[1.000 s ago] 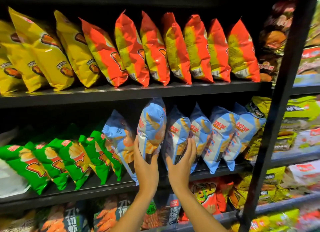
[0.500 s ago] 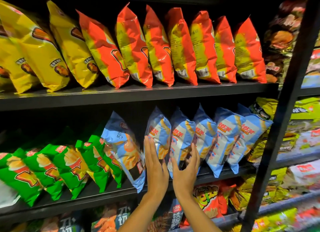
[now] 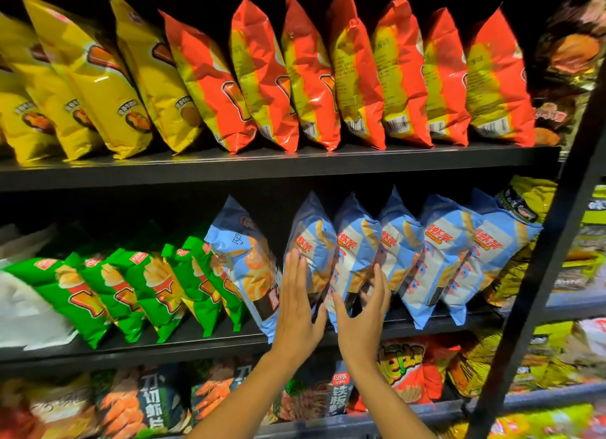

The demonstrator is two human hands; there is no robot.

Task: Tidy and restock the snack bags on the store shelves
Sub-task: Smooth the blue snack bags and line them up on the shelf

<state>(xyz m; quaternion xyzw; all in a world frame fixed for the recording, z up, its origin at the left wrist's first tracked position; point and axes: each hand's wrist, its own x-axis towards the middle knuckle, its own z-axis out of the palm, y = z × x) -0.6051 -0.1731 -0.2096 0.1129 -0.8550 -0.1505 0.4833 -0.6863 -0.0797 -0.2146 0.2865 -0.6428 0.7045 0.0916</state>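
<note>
A row of light-blue snack bags [image 3: 406, 252] stands leaning on the middle shelf [image 3: 196, 343]. My left hand [image 3: 300, 302] lies flat with straight fingers against the leftmost bag of that row [image 3: 311, 242]. My right hand [image 3: 364, 311] touches the lower part of the second blue bag [image 3: 352, 252], fingers spread and slightly bent. Another blue bag with an orange picture [image 3: 247, 261] leans to the left of my left hand, apart from the row.
Green bags [image 3: 141, 281] fill the middle shelf's left side beside a white bag [image 3: 23, 311]. Red bags [image 3: 328, 78] and yellow bags [image 3: 82, 78] line the upper shelf. Dark and orange bags sit on the lower shelf. A black upright post [image 3: 541, 268] stands at right.
The lifted blue bag has come down and now stands in the row. My left hand has flattened against it. My right hand has shifted slightly onto the neighbouring bag.
</note>
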